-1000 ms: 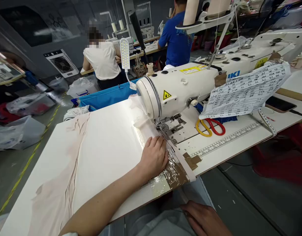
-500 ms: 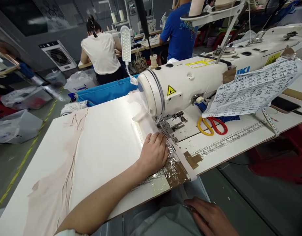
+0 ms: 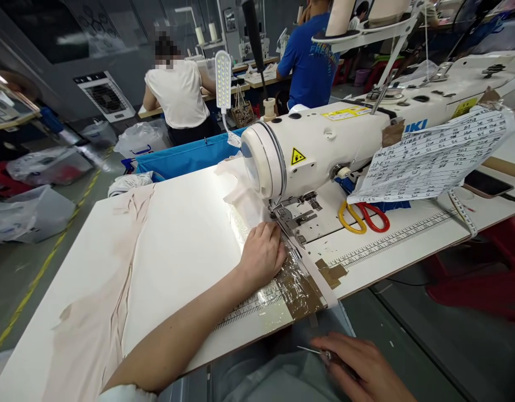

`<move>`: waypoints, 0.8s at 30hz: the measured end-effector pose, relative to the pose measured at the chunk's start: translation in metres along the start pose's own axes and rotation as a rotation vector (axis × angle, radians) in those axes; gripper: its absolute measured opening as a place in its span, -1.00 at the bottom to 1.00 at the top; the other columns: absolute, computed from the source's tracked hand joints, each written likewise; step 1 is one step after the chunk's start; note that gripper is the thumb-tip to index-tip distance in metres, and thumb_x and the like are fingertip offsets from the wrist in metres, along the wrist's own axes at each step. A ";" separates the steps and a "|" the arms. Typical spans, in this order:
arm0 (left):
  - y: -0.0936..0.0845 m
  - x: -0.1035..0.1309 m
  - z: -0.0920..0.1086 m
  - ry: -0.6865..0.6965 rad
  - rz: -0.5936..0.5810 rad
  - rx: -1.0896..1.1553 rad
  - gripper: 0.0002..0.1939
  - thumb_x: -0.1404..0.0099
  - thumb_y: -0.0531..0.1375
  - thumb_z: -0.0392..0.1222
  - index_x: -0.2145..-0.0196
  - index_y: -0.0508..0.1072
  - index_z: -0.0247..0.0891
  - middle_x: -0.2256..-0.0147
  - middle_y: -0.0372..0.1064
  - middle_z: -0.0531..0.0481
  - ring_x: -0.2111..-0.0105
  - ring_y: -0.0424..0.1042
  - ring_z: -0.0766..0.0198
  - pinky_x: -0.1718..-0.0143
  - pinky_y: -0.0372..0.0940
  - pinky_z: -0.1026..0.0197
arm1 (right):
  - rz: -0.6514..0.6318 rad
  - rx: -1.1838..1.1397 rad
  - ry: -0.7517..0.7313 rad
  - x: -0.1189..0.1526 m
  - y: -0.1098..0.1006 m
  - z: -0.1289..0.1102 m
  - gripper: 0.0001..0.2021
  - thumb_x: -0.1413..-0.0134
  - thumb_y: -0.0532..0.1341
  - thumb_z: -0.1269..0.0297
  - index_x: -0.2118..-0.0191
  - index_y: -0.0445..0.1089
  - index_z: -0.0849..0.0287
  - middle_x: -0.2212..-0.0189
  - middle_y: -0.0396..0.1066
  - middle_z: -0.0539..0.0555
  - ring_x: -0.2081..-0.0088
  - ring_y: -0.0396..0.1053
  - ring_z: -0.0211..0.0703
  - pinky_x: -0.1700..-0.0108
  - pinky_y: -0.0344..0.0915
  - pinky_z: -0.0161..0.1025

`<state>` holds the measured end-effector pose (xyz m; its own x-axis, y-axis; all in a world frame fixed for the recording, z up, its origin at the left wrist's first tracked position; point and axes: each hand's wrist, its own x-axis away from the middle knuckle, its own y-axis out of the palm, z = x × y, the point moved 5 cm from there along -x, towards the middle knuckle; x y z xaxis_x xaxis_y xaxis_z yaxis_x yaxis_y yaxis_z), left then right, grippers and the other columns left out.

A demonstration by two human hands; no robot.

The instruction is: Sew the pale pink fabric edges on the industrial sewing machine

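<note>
My left hand [image 3: 263,254] lies at the front of the white sewing machine [image 3: 308,148], fingers curled and pressed together on pale pink fabric [image 3: 249,204] close to the presser foot [image 3: 274,209]. A pale strip [image 3: 318,276] runs from the metal guide [image 3: 291,240] to the table's front edge. Below that edge, over my lap, my right hand [image 3: 362,363] is closed around small scissors [image 3: 328,354]. Their thin pointed blade sticks out to the left; the handles are mostly hidden by my fingers.
Yellow-and-red-handled scissors [image 3: 364,216] lie right of the needle area. A handwritten sheet [image 3: 433,156] leans before the machine, near a phone [image 3: 487,183]. More pink fabric [image 3: 94,301] drapes over the table's left side. Two people sit and stand beyond a blue cloth bin [image 3: 186,156].
The scissors' blade now shows more plainly, apart from the strip end that hung beside my right hand. My left hand stays on the fabric, slightly shifted. The whole view has moved a little.
</note>
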<state>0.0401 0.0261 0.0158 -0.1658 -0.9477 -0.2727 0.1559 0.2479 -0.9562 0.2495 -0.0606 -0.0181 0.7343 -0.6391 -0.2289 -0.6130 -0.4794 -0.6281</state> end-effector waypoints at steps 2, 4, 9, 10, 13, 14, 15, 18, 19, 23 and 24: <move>-0.001 -0.001 -0.001 -0.012 -0.003 -0.001 -0.59 -0.43 -0.05 -0.16 -0.09 0.33 -0.46 -0.05 0.31 -0.25 -0.01 0.32 0.07 -0.07 0.30 0.00 | 0.072 -0.030 0.040 -0.009 -0.009 0.000 -0.73 -0.24 0.09 0.38 0.02 0.41 -0.01 0.34 0.55 0.02 0.36 0.54 -0.14 0.38 0.43 -0.34; -0.002 -0.002 -0.001 -0.009 -0.003 0.000 -0.59 -0.43 -0.05 -0.17 -0.10 0.33 -0.47 -0.04 0.32 -0.25 -0.01 0.32 0.07 -0.06 0.30 -0.01 | 0.155 -0.033 0.136 -0.021 -0.021 0.004 -0.74 -0.28 0.10 0.30 -0.04 0.39 0.02 0.31 0.55 0.07 0.28 0.54 -0.08 0.34 0.46 -0.31; -0.003 0.000 -0.003 0.001 -0.049 0.033 -0.58 -0.39 -0.04 -0.25 -0.13 0.31 -0.48 -0.07 0.32 -0.25 -0.04 0.31 0.08 -0.13 0.26 0.01 | 0.255 0.034 0.174 -0.067 -0.039 0.001 -0.65 -0.36 -0.02 0.24 -0.20 0.17 0.10 0.34 0.49 0.07 0.31 0.51 -0.12 0.35 0.43 -0.30; -0.003 0.001 -0.004 0.005 -0.057 0.035 -0.57 -0.38 -0.03 -0.27 -0.13 0.31 -0.49 -0.08 0.32 -0.25 -0.06 0.30 0.08 -0.14 0.25 0.02 | 0.257 0.079 0.134 -0.077 -0.039 -0.001 -0.69 -0.36 -0.04 0.27 -0.15 0.20 0.11 0.34 0.48 0.06 0.37 0.49 -0.15 0.39 0.40 -0.32; -0.004 0.001 -0.006 0.018 -0.057 0.037 -0.58 -0.34 0.00 -0.32 -0.11 0.33 -0.48 -0.08 0.32 -0.25 -0.05 0.31 0.07 -0.12 0.26 0.02 | 0.251 0.262 0.005 -0.100 -0.031 -0.007 -0.76 -0.33 -0.05 0.35 0.01 0.30 0.14 0.31 0.47 0.07 0.45 0.44 -0.21 0.47 0.31 -0.32; -0.004 0.000 -0.007 0.019 -0.052 0.039 -0.58 -0.32 0.01 -0.33 -0.10 0.34 -0.47 -0.07 0.32 -0.24 -0.03 0.31 0.06 -0.10 0.27 0.02 | 0.255 0.317 -0.031 -0.106 -0.027 -0.008 -0.76 -0.33 -0.04 0.35 0.03 0.31 0.16 0.31 0.46 0.08 0.46 0.42 -0.22 0.47 0.30 -0.32; -0.003 0.000 -0.008 0.019 -0.048 0.043 -0.59 -0.31 0.01 -0.34 -0.08 0.36 -0.47 -0.06 0.33 -0.24 -0.01 0.32 0.06 -0.07 0.29 0.02 | 0.264 0.363 -0.064 -0.110 -0.023 -0.009 -0.76 -0.33 -0.03 0.35 0.02 0.32 0.17 0.31 0.46 0.08 0.48 0.40 -0.23 0.47 0.29 -0.32; -0.001 -0.002 -0.010 0.023 -0.040 0.061 -0.65 -0.29 0.03 -0.35 0.00 0.41 -0.45 -0.03 0.33 -0.25 0.02 0.32 0.05 -0.02 0.31 0.02 | 0.313 0.480 -0.149 -0.119 -0.016 -0.011 -0.76 -0.35 0.00 0.33 0.01 0.36 0.21 0.36 0.44 0.06 0.52 0.37 -0.27 0.49 0.24 -0.33; 0.000 -0.003 -0.010 0.025 -0.034 0.068 -0.66 -0.28 0.03 -0.35 0.03 0.42 -0.45 -0.02 0.33 -0.25 0.03 0.32 0.04 -0.01 0.31 0.02 | 0.326 0.522 -0.174 -0.121 -0.014 -0.012 -0.76 -0.36 0.01 0.34 0.03 0.38 0.21 0.36 0.45 0.07 0.50 0.38 -0.27 0.49 0.23 -0.34; 0.002 -0.004 -0.011 0.035 0.012 0.090 -0.70 -0.29 0.02 -0.36 0.08 0.44 -0.40 0.01 0.34 -0.25 0.05 0.32 0.04 0.04 0.32 0.00 | 0.319 0.653 -0.187 -0.127 -0.008 -0.012 -0.76 -0.35 0.01 0.37 0.05 0.40 0.23 0.31 0.49 0.08 0.44 0.43 -0.26 0.49 0.21 -0.33; 0.003 -0.004 -0.011 0.038 0.023 0.094 -0.70 -0.29 0.01 -0.37 0.08 0.44 -0.39 0.01 0.35 -0.25 0.05 0.32 0.04 0.05 0.33 0.00 | 0.314 0.671 -0.173 -0.129 -0.008 -0.011 -0.75 -0.35 0.01 0.37 0.06 0.41 0.23 0.31 0.49 0.08 0.43 0.44 -0.25 0.50 0.19 -0.32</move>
<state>0.0305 0.0332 0.0134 -0.1975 -0.9332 -0.3002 0.2509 0.2480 -0.9357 0.1568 0.0187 0.0245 0.6237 -0.5551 -0.5503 -0.5325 0.2136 -0.8190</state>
